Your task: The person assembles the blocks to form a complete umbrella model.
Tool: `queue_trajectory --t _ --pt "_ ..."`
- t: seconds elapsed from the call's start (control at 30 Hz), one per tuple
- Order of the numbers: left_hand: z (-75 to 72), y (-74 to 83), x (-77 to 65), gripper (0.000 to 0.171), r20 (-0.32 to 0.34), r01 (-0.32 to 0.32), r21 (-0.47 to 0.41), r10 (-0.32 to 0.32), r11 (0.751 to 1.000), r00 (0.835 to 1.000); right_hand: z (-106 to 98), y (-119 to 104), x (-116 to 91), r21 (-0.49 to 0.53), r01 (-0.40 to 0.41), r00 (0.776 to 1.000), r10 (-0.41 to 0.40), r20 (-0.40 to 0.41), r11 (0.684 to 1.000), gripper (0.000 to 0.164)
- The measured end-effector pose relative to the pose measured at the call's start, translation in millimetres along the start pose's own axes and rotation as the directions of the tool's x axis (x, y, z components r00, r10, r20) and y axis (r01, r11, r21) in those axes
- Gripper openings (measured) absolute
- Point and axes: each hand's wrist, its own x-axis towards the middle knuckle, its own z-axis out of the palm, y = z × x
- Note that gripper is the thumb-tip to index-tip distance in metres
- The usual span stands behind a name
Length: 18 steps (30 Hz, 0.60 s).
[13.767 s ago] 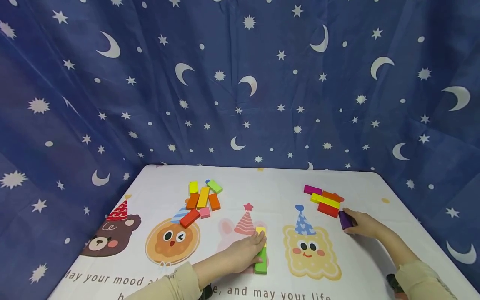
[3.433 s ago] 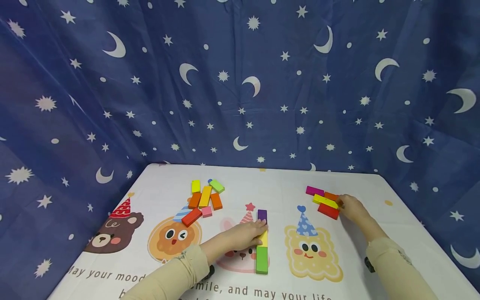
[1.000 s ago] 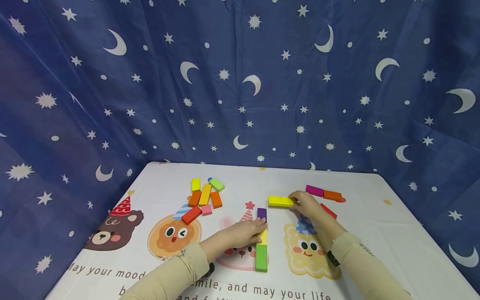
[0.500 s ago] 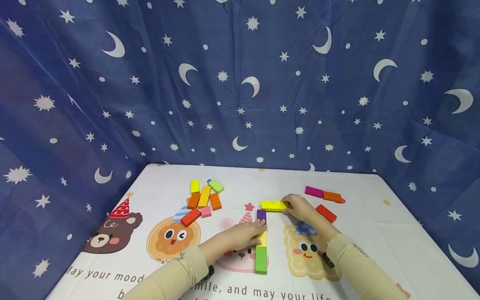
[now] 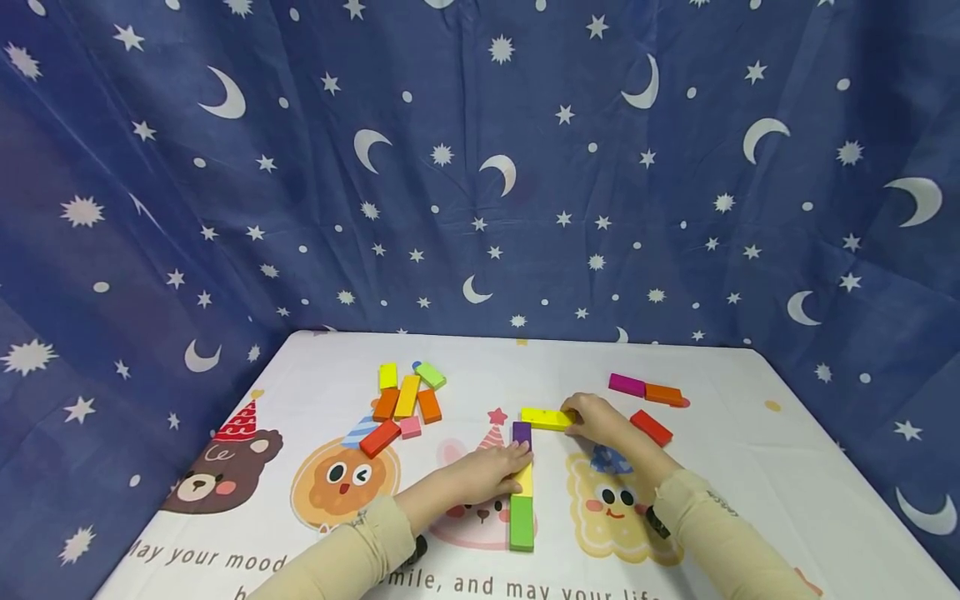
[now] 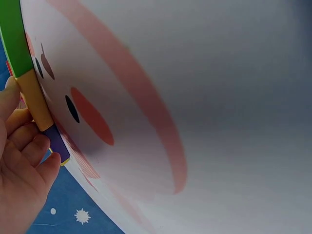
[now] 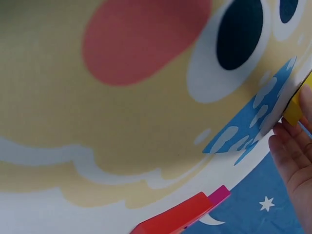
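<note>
A row of a green block (image 5: 522,523), a yellow block (image 5: 524,481) and a purple block (image 5: 522,433) runs away from me on the printed cloth. My left hand (image 5: 483,477) rests on this row, its fingers over the yellow and purple blocks. In the left wrist view, its fingertips (image 6: 51,163) touch the purple block (image 6: 57,141). My right hand (image 5: 597,418) pinches the right end of a longer yellow block (image 5: 542,418), which lies crosswise at the far end of the purple one. Whether those two touch is hard to tell.
Several loose blocks, including a red block (image 5: 380,438) and a pink block (image 5: 410,427), lie at the back left. At the right lie a magenta block (image 5: 626,385), an orange block (image 5: 663,394) and a red block (image 5: 651,427). A starry curtain (image 5: 480,167) hangs behind.
The purple block has gone from the right side to the row's far end. My right hand has brought the longer yellow block left from the right-hand group. My left hand has stayed on the row.
</note>
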Motion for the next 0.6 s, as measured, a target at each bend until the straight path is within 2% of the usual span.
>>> queue_trajectory --t 0.27,0.47,0.6 --pt "2.1 -2.7 0.2 0.054 0.002 0.002 0.008 -0.002 1.000 1.000 1 -10 2 0.010 0.012 1.000 -0.012 0.011 1.000 0.044" --pt "3.1 -3.3 0.2 0.055 0.000 -0.003 0.007 0.003 1.000 1.000 5 -21 5 -0.005 0.115 0.993 -0.115 -0.013 0.993 0.032" --pt "2.0 -1.6 0.5 0.054 0.003 0.007 0.002 -0.007 1.000 1.000 6 -22 7 -0.025 0.134 0.990 -0.135 -0.030 0.991 0.029"
